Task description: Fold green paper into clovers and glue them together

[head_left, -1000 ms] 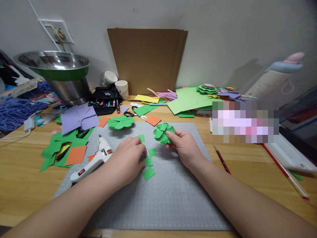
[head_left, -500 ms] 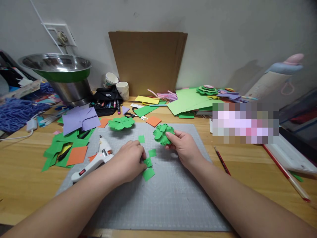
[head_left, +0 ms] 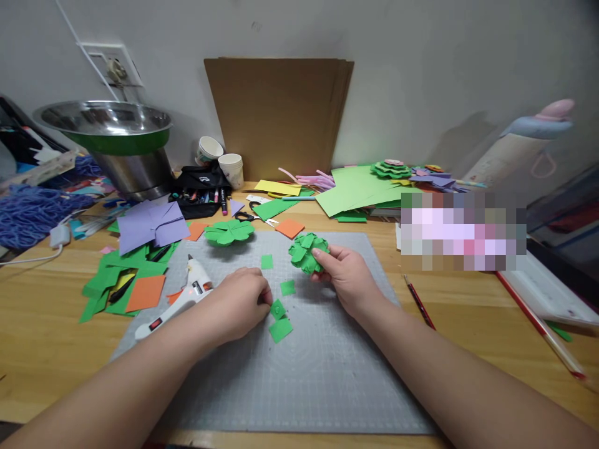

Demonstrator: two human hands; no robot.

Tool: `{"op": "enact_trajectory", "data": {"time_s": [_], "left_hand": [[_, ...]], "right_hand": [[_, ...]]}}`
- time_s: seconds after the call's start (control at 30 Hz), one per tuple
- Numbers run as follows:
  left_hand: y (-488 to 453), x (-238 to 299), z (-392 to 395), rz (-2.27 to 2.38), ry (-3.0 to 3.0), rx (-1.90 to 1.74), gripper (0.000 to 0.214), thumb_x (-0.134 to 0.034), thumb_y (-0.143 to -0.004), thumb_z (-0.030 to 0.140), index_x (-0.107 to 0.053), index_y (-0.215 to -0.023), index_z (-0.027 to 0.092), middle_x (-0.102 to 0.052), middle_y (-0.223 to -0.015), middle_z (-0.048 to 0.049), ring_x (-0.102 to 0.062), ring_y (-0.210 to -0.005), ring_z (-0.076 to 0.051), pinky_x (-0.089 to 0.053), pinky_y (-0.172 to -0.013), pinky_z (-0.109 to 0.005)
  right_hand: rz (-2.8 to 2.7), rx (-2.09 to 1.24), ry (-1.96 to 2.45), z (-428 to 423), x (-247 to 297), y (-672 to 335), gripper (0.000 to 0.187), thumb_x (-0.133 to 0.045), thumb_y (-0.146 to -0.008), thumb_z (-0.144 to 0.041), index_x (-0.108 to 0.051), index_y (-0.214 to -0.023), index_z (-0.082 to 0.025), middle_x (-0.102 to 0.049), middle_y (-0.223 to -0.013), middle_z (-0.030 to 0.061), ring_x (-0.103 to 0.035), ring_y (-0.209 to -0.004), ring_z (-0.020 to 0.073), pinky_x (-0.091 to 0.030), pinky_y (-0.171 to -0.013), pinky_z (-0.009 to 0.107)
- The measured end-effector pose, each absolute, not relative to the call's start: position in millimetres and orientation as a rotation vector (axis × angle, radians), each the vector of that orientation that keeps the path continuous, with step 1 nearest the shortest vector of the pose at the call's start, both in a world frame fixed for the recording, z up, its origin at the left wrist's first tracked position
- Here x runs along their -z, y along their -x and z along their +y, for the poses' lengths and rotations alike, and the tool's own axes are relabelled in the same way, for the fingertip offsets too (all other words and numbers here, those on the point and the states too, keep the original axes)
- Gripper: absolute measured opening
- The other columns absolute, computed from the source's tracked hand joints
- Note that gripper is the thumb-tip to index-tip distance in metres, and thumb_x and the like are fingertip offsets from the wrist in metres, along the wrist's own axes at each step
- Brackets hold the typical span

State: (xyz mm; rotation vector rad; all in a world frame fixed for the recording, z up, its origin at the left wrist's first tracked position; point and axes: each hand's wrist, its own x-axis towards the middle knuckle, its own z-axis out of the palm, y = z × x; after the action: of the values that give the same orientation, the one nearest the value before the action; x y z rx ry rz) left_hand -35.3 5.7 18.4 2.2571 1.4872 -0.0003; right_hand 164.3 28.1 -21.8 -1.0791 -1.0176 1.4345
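My right hand point(head_left: 349, 279) is closed around a green paper flower point(head_left: 306, 251), holding it just above the grey cutting mat point(head_left: 309, 368). My left hand point(head_left: 241, 304) is curled, its fingertips pinching a small green paper square point(head_left: 277, 308) on the mat. Three more small green squares lie close by: one at the back point(head_left: 266, 261), one in the middle point(head_left: 287, 287) and one in front point(head_left: 281, 329). A white glue gun point(head_left: 175, 304) rests on the mat just left of my left hand.
A flat green paper flower point(head_left: 229, 231), an orange square point(head_left: 290, 227), scissors point(head_left: 248, 216) and paper scraps point(head_left: 126, 284) lie around the mat. A steel bowl point(head_left: 105, 121), cups point(head_left: 231, 167), pen case point(head_left: 201, 193), cardboard point(head_left: 281, 115) and green sheets point(head_left: 358, 187) stand behind. A red pencil point(head_left: 420, 302) lies right.
My left hand has drawn back toward me and taken hold of a small green square, which now tilts up at its fingertips. My right hand with the flower has stayed put.
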Motion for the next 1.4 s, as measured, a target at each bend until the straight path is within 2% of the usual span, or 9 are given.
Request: {"op": "enact_trajectory", "data": {"time_s": [0.33, 0.53, 0.73, 0.87, 1.1, 1.4], "left_hand": [[35.3, -25.5, 8.7, 1.479, -2.245, 0.078, 0.013, -0.049, -0.073, 0.021, -0.062, -0.070, 0.020, -0.062, -0.082, -0.0057, -0.058, -0.080, -0.021, -0.043, -0.069, -0.031], [43.3, -24.7, 19.4, 1.519, -2.127, 0.055, 0.012, -0.050, -0.075, 0.024, -0.061, -0.072, 0.021, -0.063, -0.079, -0.0024, -0.058, -0.070, -0.018, -0.040, -0.061, -0.028], [36.0, -21.8, 22.5, 1.181, -2.306, -0.079, 0.016, -0.049, -0.080, 0.015, -0.064, -0.082, 0.021, -0.065, -0.084, -0.0015, -0.058, -0.077, -0.017, -0.042, -0.068, -0.027], [33.2, -15.3, 26.7, 1.126, -2.395, -0.008, 0.020, -0.048, -0.080, 0.012, -0.067, -0.082, 0.020, -0.066, -0.086, -0.0041, -0.059, -0.079, -0.018, -0.043, -0.071, -0.027], [25.2, -21.8, 31.9, 1.112, -2.509, 0.180, 0.019, -0.048, -0.080, 0.013, -0.066, -0.078, 0.019, -0.066, -0.082, -0.0049, -0.059, -0.071, -0.017, -0.042, -0.064, -0.026], [11.7, -30.7, 36.1, 1.078, -2.543, 0.372, 0.016, -0.053, -0.072, 0.011, -0.067, -0.072, 0.019, -0.065, -0.079, -0.0057, -0.058, -0.065, -0.017, -0.040, -0.061, -0.027]], "right_hand": [[-1.021, -1.439, 1.072, 28.5, 21.6, -164.2, 0.029, -0.074, -0.069, -0.044, -0.070, -0.070, -0.015, -0.063, -0.060, 0.0003, -0.054, -0.050, 0.0108, -0.044, -0.050, 0.024], [-1.016, -1.444, 1.075, 28.9, 21.7, -164.1, 0.030, -0.074, -0.068, -0.044, -0.069, -0.071, -0.014, -0.063, -0.061, 0.0000, -0.055, -0.050, 0.0102, -0.044, -0.050, 0.023], [-1.014, -1.446, 1.076, 28.5, 19.5, -163.7, 0.031, -0.075, -0.067, -0.043, -0.068, -0.071, -0.013, -0.061, -0.060, -0.0002, -0.054, -0.050, 0.0099, -0.044, -0.050, 0.023], [-1.011, -1.444, 1.085, 27.8, 19.4, -163.5, 0.030, -0.074, -0.067, -0.043, -0.068, -0.070, -0.013, -0.061, -0.061, -0.0002, -0.054, -0.051, 0.0102, -0.045, -0.050, 0.023], [-1.014, -1.442, 1.078, 29.0, 21.7, -164.2, 0.029, -0.073, -0.069, -0.042, -0.067, -0.069, -0.014, -0.061, -0.060, -0.0007, -0.054, -0.049, 0.0093, -0.044, -0.049, 0.022], [-0.998, -1.448, 1.063, 28.4, 20.1, -165.2, 0.028, -0.074, -0.069, -0.041, -0.068, -0.071, -0.014, -0.063, -0.062, -0.0003, -0.054, -0.051, 0.0092, -0.045, -0.050, 0.022]]}}
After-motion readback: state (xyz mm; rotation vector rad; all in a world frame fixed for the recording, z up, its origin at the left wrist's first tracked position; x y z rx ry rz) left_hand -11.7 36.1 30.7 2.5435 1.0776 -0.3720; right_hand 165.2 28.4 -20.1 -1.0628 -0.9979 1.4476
